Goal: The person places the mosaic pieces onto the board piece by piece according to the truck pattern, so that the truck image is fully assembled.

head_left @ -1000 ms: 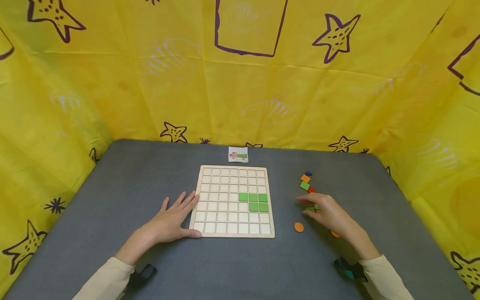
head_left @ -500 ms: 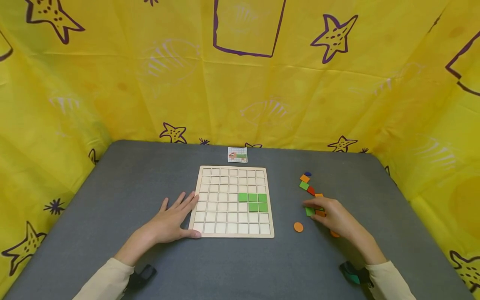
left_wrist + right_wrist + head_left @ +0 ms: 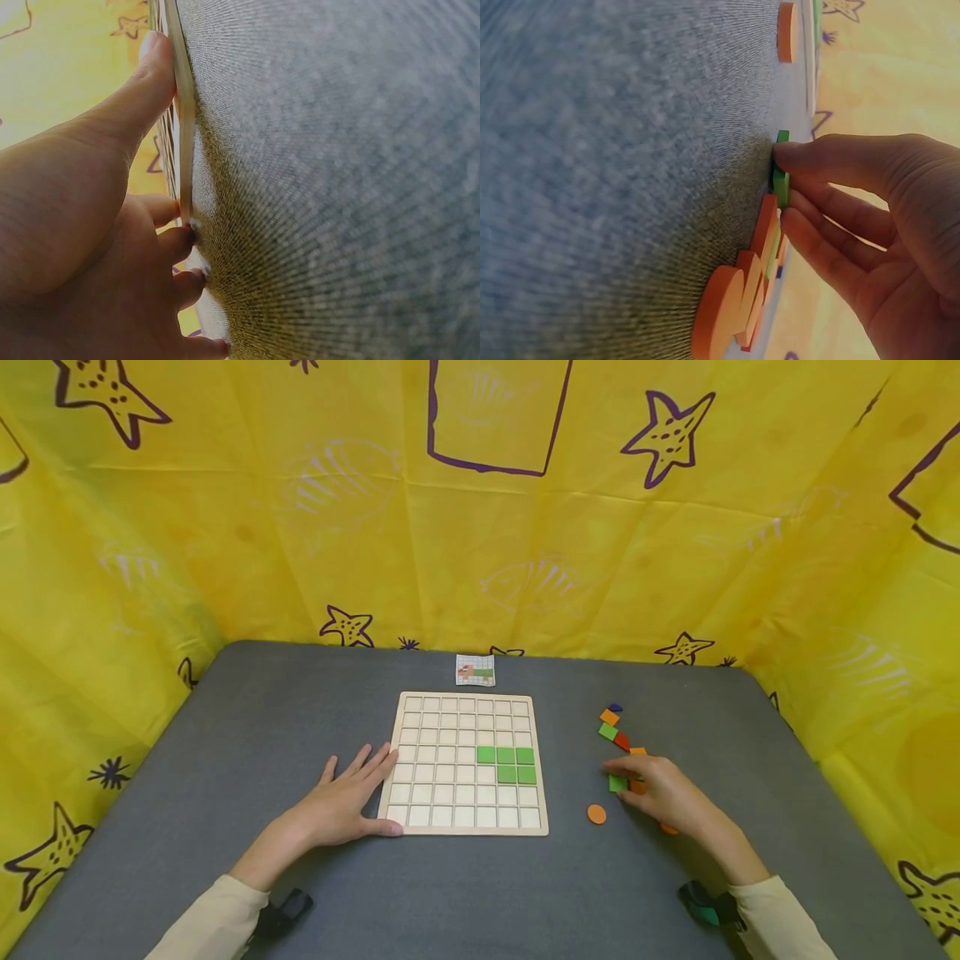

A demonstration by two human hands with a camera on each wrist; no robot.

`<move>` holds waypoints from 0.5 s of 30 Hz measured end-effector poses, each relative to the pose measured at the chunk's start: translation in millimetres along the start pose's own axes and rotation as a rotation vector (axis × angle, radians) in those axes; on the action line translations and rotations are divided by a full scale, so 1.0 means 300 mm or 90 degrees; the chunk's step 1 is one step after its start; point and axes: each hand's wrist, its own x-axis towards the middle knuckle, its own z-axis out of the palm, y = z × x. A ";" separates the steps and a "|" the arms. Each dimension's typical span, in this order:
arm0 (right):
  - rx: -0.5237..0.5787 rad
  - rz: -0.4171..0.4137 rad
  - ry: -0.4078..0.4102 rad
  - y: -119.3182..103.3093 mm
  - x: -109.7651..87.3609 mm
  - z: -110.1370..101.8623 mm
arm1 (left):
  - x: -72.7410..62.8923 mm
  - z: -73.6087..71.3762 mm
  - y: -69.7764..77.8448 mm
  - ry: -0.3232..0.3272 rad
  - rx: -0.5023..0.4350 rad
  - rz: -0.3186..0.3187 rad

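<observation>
At the left edge of a pale wooden grid board (image 3: 445,772) rests my left hand (image 3: 337,810), its fingers fairly straight and spread, with the thumb (image 3: 154,67) at the near corner. Several green square tiles (image 3: 506,756) sit in cells on the board's right side. Right of the board, my right hand (image 3: 663,789) pinches a green square tile (image 3: 617,783) between thumb and fingers. In the right wrist view the thumb covers part of this green tile (image 3: 781,187), which is low at the tabletop. An orange tile (image 3: 637,787) beside it is partly hidden by the hand.
Loose tiles trail up the right side: a red one (image 3: 622,741), a green one (image 3: 608,732), an orange square (image 3: 610,717) and a blue one (image 3: 616,707). An orange disc (image 3: 597,814) lies nearer. A small picture card (image 3: 476,671) lies behind the board.
My right hand first shifts slightly right and nearer, then a little left with the green tile between its fingers. The left hand keeps its place on the board.
</observation>
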 end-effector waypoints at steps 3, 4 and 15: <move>-0.005 -0.014 0.002 -0.005 0.005 0.001 | -0.001 0.001 0.000 0.000 -0.001 0.001; -0.008 -0.021 0.004 -0.006 0.008 0.002 | -0.002 0.001 -0.001 0.001 -0.002 0.001; -0.041 -0.047 -0.002 -0.038 0.059 -0.003 | -0.001 0.003 -0.001 0.000 0.002 0.001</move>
